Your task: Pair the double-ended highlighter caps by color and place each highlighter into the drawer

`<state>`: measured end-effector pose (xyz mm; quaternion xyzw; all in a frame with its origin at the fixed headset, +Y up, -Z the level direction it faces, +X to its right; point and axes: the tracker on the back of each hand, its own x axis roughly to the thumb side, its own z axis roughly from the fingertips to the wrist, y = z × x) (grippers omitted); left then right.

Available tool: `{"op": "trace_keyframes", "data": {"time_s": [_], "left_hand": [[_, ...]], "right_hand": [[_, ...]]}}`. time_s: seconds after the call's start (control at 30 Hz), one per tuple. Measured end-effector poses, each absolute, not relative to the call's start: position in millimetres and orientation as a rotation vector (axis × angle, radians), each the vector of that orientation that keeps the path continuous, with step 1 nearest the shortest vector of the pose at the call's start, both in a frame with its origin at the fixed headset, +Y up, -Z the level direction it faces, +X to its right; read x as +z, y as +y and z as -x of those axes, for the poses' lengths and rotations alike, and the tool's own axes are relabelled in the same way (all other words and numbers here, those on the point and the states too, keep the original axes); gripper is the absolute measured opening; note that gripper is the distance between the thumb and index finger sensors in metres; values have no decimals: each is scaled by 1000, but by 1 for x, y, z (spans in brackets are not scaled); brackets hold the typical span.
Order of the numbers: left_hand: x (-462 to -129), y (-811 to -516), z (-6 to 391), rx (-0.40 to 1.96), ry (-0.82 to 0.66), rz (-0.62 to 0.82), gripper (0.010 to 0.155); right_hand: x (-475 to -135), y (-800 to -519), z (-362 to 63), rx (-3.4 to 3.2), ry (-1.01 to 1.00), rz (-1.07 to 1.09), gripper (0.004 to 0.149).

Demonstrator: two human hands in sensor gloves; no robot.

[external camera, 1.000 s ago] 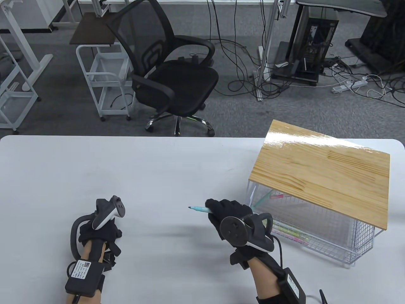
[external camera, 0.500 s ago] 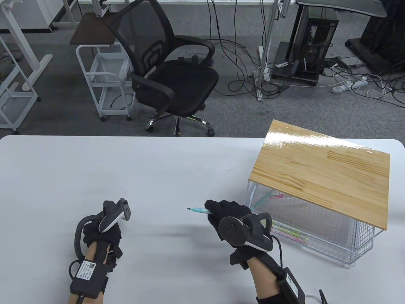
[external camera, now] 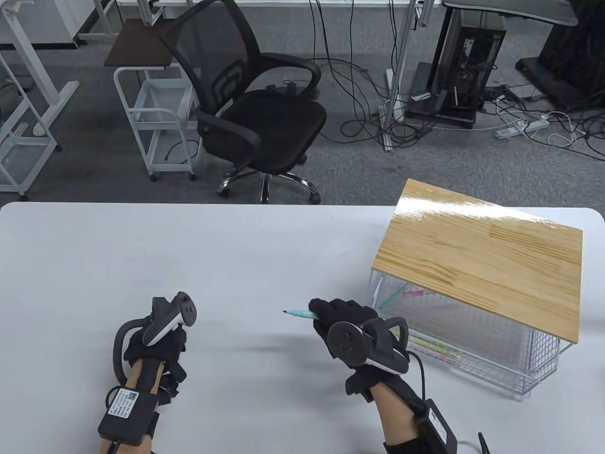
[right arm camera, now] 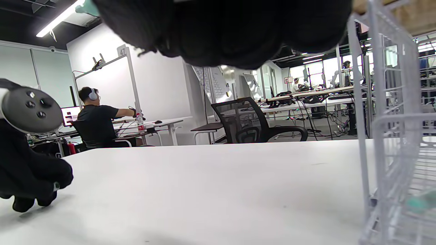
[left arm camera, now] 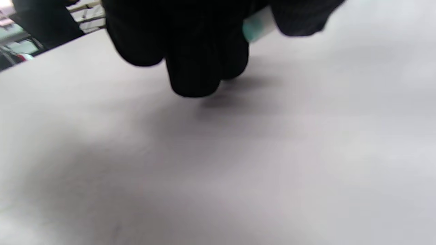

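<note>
While the black-gloved right hand (external camera: pixel 338 314) curls around a slim teal highlighter (external camera: pixel 298 313), tip bare, beside the wood-topped wire-mesh drawer (external camera: pixel 477 347), the left hand (external camera: pixel 158 345) sits well apart on smooth white table (external camera: pixel 212 255); only its wrist view shows curled fingers (left arm camera: pixel 201 68) pinching a teal cap (left arm camera: pixel 257 25).

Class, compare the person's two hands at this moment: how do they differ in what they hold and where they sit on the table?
The right hand grips a teal highlighter whose bare tip points left; the left hand holds a small teal-and-white piece, likely a cap. The right hand sits close to the wire drawer; the left hand sits well away from it, to the left. Both wear black gloves with a tracker on the back.
</note>
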<state>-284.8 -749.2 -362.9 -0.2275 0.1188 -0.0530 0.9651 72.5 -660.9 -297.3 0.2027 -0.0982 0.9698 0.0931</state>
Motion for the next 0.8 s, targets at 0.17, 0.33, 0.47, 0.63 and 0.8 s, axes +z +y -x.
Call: {"op": "trace_keyframes", "data": {"time_s": [0.17,0.33,0.47,0.63,0.8], "left_hand": [[-352,-721,251,-86,67,338,48],[-332,-693,216,-70,-107,192,49],[-312,-675,196,-21,-247,24,50],[-294,-668,177,-13,-367,-92,51],[-284,-664,166,1,-420,-111,51]], "right_hand": [[-298,-662,-75,2902,-283,-586,46],[-299,-664,-72,2939,-259,-587,46],[-299,-666,-69,2967,-234,-598,46],[-300,-669,-65,3002,-204,-599,46],[-300,-671,-63,3015,-180,-610,46]]}}
